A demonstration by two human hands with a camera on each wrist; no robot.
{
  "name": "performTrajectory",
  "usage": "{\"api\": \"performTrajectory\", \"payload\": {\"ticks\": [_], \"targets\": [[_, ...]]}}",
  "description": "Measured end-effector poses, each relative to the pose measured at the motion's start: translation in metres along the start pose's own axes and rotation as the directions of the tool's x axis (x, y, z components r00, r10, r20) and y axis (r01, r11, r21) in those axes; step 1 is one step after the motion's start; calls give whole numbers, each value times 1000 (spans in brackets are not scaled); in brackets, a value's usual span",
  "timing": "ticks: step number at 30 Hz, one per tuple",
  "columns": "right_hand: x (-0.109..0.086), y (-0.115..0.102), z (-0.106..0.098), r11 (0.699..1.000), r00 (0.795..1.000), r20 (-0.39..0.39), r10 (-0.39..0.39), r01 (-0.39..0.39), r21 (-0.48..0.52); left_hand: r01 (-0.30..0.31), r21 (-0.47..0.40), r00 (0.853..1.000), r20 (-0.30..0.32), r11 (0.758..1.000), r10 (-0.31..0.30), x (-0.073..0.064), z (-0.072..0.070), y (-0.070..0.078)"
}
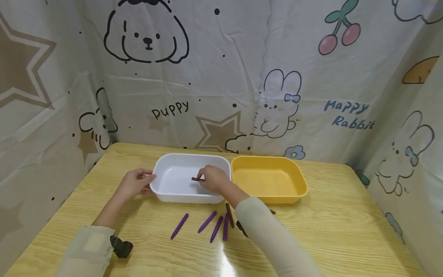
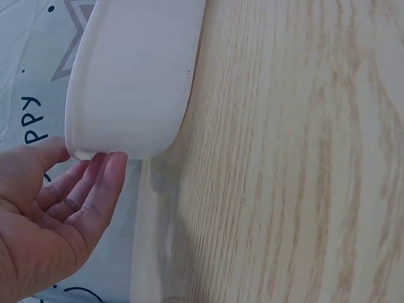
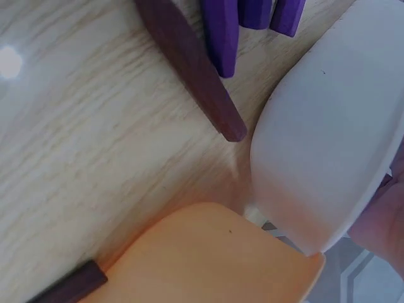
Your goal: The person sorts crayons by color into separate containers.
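My right hand (image 1: 214,179) is inside the white plastic bin (image 1: 192,198), pinching a brown crayon (image 1: 195,179) over its floor. Most of that hand is hidden behind the bin's wall in the right wrist view. With thumb and fingers, my left hand (image 1: 134,182) grips the rim at the bin's left end; the left wrist view shows the thumb at the rim and fingertips against the outer wall. Several purple crayons (image 1: 179,226) lie on the table before the bin. Another brown crayon (image 1: 230,215) lies beside them, close to the right forearm.
A yellow bin (image 1: 270,200) stands right beside the white one. At its front, a dark crayon (image 3: 72,284) lies partly hidden by my right sleeve in the head view. The wooden table (image 1: 145,246) meets a printed cloth (image 1: 207,77) at the back and sides.
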State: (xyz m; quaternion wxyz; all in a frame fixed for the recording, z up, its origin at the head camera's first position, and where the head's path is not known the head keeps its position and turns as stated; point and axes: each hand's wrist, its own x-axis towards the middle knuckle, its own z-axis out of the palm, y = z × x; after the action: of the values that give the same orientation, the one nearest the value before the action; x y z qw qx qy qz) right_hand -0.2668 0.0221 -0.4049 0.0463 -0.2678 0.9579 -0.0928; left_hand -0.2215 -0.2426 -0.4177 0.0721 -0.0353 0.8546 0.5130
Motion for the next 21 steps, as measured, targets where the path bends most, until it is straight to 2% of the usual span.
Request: {"api": "performTrajectory", "payload": {"ticks": [11, 21], "targets": [[5, -1, 9, 999, 998, 28, 49, -49, 13, 7, -9, 1000, -3, 1000, -7, -1, 1, 1], [7, -3, 14, 999, 998, 40, 52, -52, 6, 7, -16, 1000, -16, 1000, -7, 1, 2, -2]]}}
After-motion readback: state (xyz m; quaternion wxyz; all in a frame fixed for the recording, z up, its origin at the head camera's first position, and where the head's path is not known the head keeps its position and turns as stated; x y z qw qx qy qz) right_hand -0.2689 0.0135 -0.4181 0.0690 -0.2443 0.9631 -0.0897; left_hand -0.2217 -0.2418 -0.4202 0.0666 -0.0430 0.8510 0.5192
